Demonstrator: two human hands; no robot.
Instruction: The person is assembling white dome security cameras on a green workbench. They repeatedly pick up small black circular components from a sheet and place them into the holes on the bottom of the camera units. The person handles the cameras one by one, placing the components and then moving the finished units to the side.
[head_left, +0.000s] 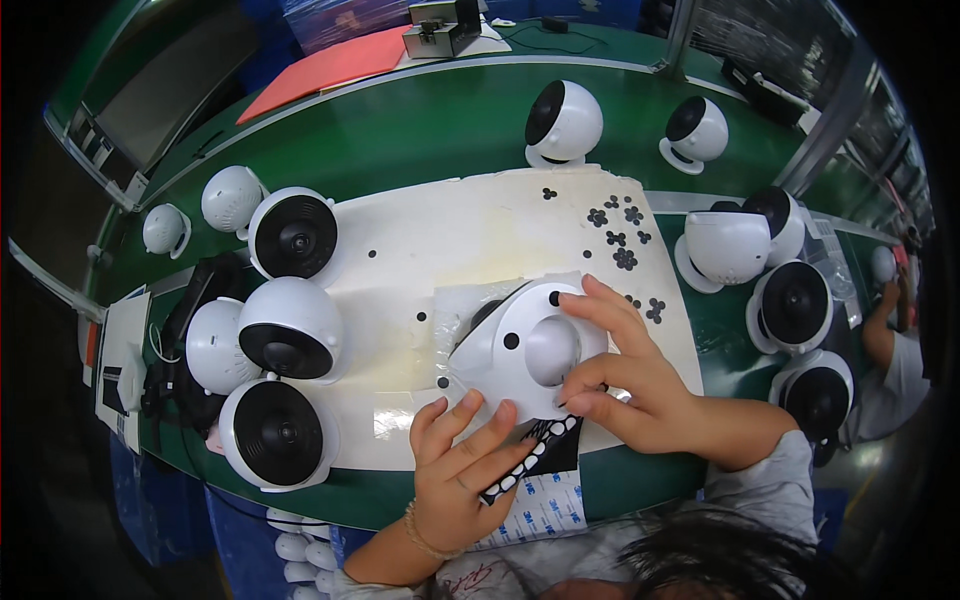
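Observation:
A round white camera (480, 372) lies tipped over in front of me, its ring-shaped base facing up. Two black round pads (511, 341) sit on the base's flat face. At the base's near edge, the thumb and forefinger of my right hand (635, 385) are pinched together on a small dark piece, mostly hidden, seemingly another pad. Its other fingers rest along the base's right side. My left hand (455, 480) has a black strip with white oval cutouts (530, 462) between thumb and forefinger, its other fingers reaching to the camera's near side.
Similar cameras stand left (278, 432), right (795, 305) and at the back (565, 125). Loose black pads (625, 258) lie on the cream board (400, 215) over the green table (420, 110). A printed backing sheet (548, 505) hangs by my lap. Another person's arm (880, 325) shows far right.

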